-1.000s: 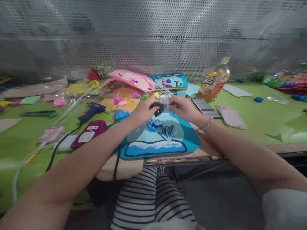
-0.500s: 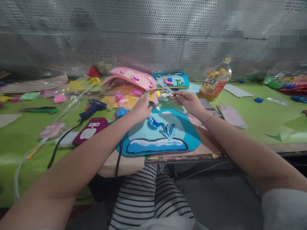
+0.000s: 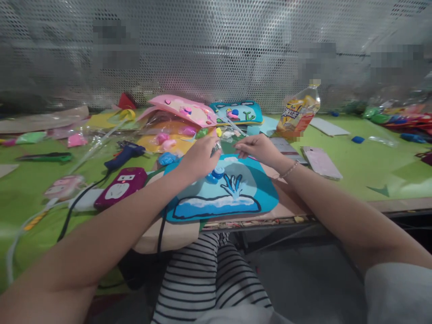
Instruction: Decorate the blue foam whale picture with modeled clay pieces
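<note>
My left hand [image 3: 200,157] is closed over the upper left of a blue board [image 3: 270,191], around what looks like a small crumpled clear plastic packet [image 3: 218,146], mostly hidden by the fingers. A blue clay figure with a spiral [image 3: 218,173] lies on the board just below that hand. Painted on the board are a black-outlined water shape [image 3: 216,207] and a splash [image 3: 233,185]. To the right, my right hand [image 3: 258,149] hovers above the board's far edge, thumb and fingers pinched together. Whatever is between those fingertips is too small to make out.
On the left lie a blue glue gun [image 3: 124,156], a purple power socket [image 3: 121,188] with cables and a green cutter [image 3: 45,157]. Behind are a pink decorated sheet [image 3: 184,109], another blue board [image 3: 248,108] and clay lumps. A plastic bottle [image 3: 300,112] and a phone [image 3: 322,162] are right.
My left hand has turned and come nearer, now covering part of the blue figure and most of the packet. My right hand's fingers have drawn closer together; the dark bit at their tips no longer shows.
</note>
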Demonstrator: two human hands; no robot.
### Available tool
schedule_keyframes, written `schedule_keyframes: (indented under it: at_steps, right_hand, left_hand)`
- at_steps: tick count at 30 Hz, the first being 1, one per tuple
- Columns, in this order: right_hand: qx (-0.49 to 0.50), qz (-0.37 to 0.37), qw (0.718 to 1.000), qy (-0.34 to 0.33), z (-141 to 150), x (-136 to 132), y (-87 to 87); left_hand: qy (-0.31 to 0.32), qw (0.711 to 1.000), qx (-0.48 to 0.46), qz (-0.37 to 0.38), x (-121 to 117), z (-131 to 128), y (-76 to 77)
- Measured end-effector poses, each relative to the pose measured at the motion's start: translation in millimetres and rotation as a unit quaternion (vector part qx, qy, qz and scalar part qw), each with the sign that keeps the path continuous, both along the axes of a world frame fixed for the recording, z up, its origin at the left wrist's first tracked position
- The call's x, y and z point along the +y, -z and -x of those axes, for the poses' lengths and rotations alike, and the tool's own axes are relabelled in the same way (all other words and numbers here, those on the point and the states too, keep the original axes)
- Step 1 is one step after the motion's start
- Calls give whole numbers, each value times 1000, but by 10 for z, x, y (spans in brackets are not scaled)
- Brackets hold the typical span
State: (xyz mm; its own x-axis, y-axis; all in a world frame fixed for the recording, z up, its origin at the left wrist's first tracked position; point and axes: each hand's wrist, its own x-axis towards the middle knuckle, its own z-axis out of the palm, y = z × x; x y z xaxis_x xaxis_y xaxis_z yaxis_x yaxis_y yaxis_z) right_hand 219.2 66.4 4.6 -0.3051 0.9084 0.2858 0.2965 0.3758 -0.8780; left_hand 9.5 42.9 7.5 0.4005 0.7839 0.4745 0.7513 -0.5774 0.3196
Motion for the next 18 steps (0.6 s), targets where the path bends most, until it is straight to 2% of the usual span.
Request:
schedule_keyframes:
  at_steps: [5, 8, 13, 18]
  right_hand:
    - [81, 66, 994, -20, 24, 15, 51]
    - [87, 79, 993, -27, 36, 26, 81]
    - [35, 51, 998, -17, 50, -2, 66]
    - [-8, -32, 999, 42, 74, -98, -9]
  left_hand:
    - [22, 1000, -13, -6, -22, -8, 1]
    - [28, 997, -58, 30, -15, -20, 3]
    - [45, 967, -198, 156, -31, -49, 12]
    - [85, 932, -296, 193, -78, -42, 2]
